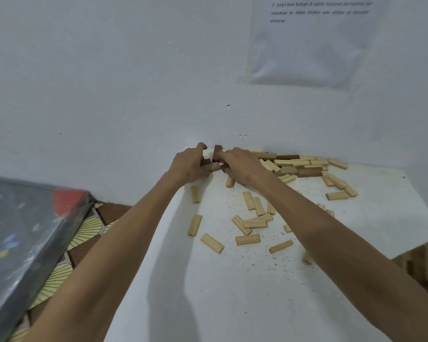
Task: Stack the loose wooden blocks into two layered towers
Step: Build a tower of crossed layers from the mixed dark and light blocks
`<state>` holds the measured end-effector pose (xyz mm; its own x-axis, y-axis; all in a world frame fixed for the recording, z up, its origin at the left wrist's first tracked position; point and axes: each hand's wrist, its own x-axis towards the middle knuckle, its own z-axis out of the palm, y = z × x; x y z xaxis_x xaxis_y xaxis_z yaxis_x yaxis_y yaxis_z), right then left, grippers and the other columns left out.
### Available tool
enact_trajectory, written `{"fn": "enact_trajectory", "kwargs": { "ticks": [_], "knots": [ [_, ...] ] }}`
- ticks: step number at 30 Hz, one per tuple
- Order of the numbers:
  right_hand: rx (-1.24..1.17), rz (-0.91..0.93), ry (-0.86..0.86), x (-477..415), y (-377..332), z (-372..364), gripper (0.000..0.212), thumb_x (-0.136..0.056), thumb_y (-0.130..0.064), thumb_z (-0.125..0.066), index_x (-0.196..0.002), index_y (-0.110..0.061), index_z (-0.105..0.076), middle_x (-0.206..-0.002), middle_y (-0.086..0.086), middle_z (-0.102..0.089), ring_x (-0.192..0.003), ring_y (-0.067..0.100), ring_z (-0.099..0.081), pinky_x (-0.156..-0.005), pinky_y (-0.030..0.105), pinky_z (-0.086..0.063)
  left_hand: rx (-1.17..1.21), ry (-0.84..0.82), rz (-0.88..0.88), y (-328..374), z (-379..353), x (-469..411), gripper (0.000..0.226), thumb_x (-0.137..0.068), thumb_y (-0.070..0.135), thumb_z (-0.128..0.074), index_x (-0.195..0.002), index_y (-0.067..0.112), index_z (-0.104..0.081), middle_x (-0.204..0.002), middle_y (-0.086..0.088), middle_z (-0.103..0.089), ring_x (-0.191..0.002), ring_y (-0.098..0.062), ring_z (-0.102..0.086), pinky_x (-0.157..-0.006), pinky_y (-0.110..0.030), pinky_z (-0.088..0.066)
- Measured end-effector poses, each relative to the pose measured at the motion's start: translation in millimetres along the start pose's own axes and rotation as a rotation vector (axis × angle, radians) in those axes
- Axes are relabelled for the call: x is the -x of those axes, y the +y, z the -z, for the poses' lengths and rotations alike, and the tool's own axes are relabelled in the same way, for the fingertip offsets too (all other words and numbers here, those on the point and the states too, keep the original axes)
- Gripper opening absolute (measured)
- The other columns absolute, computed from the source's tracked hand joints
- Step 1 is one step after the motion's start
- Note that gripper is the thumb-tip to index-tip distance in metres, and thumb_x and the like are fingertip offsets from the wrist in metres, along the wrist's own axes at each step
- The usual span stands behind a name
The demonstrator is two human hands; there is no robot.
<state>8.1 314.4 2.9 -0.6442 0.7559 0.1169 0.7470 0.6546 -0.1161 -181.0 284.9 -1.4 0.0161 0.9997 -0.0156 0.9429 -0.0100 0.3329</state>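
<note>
Both my hands meet at the far left corner of the white table, close to the wall. My left hand curls round a tan block and a dark block beside it. My right hand pinches a dark brown block that stands upright between the hands. A small cluster of dark blocks lies under the fingers, partly hidden. Several loose pale blocks lie scattered over the table's middle. A heap of pale and brown blocks sits against the wall at the right.
A white wall rises right behind the table, with a printed paper sheet taped on it. To the left lie a dark plastic-wrapped flat pack and a patterned mat. The table's right edge drops off beyond the blocks.
</note>
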Motion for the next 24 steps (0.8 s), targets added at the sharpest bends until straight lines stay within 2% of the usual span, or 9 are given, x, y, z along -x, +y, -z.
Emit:
{"fn": "enact_trajectory", "kwargs": {
  "ticks": [4, 7, 9, 12, 14, 18, 24],
  "knots": [
    [-0.03, 0.056, 0.046, 14, -3, 10, 0.031, -0.097, -0.011, -0.057, -0.128, -0.017, -0.052, -0.104, 0.004, -0.065, -0.091, 0.028, -0.061, -0.071, 0.045, -0.05, 0.081, 0.026, -0.027, 5, 7, 13, 0.068, -0.087, 0.027, -0.075, -0.144, 0.013, -0.041, -0.12, 0.001, -0.068, -0.109, -0.025, -0.062, -0.088, -0.039, -0.051],
    [-0.121, 0.036, 0.109, 27, -8, 23, 0.025, -0.1, -0.013, -0.054, -0.124, -0.018, -0.057, -0.113, 0.003, -0.064, -0.095, 0.026, -0.06, -0.074, 0.042, -0.05, 0.117, 0.048, -0.025, 8, 18, 28, 0.063, -0.084, 0.022, -0.077, -0.137, 0.013, -0.046, -0.115, 0.002, -0.07, -0.103, -0.024, -0.063, -0.087, -0.041, -0.053],
    [-0.169, 0.02, 0.17, 42, -10, 31, 0.023, -0.101, -0.015, -0.055, -0.123, -0.015, -0.063, -0.118, 0.005, -0.065, -0.098, 0.025, -0.062, -0.077, 0.039, -0.05, 0.137, 0.076, -0.035, 13, 23, 43, 0.051, -0.081, 0.023, -0.077, -0.127, 0.014, -0.055, -0.108, 0.005, -0.069, -0.097, -0.022, -0.063, -0.084, -0.04, -0.055],
    [-0.277, -0.017, 0.287, 77, -18, 42, 0.023, -0.097, -0.016, -0.065, -0.119, -0.012, -0.068, -0.115, 0.005, -0.069, -0.098, 0.025, -0.065, -0.083, 0.039, -0.053, 0.167, 0.128, -0.093, 24, 29, 75, 0.027, -0.078, 0.023, -0.078, -0.103, 0.021, -0.067, -0.099, 0.009, -0.069, -0.09, -0.017, -0.064, -0.08, -0.036, -0.055],
    [-0.303, -0.038, 0.316, 108, -26, 45, 0.023, -0.094, -0.018, -0.068, -0.116, -0.012, -0.07, -0.111, 0.004, -0.07, -0.096, 0.024, -0.065, -0.083, 0.042, -0.055, 0.206, 0.153, -0.141, 34, 27, 103, 0.024, -0.079, 0.023, -0.078, -0.1, 0.021, -0.067, -0.096, 0.011, -0.068, -0.087, -0.013, -0.063, -0.079, -0.03, -0.053],
    [-0.303, -0.05, 0.314, 181, -49, 44, 0.024, -0.092, -0.018, -0.07, -0.115, -0.013, -0.072, -0.111, 0.003, -0.07, -0.096, 0.025, -0.066, -0.08, 0.042, -0.055, 0.288, 0.163, -0.183, 59, 13, 166, 0.026, -0.078, 0.023, -0.079, -0.101, 0.019, -0.066, -0.097, 0.01, -0.068, -0.085, -0.01, -0.064, -0.076, -0.022, -0.051],
    [-0.259, -0.056, 0.197, 271, -81, 20, 0.024, -0.096, -0.02, -0.064, -0.118, -0.012, -0.072, -0.11, 0.002, -0.067, -0.098, 0.024, -0.062, -0.071, 0.041, -0.054, 0.332, 0.125, -0.185, 77, -33, 239, 0.027, -0.079, 0.029, -0.078, -0.102, 0.021, -0.068, -0.097, 0.008, -0.069, -0.084, -0.008, -0.064, -0.076, -0.026, -0.054]
  ]
}}
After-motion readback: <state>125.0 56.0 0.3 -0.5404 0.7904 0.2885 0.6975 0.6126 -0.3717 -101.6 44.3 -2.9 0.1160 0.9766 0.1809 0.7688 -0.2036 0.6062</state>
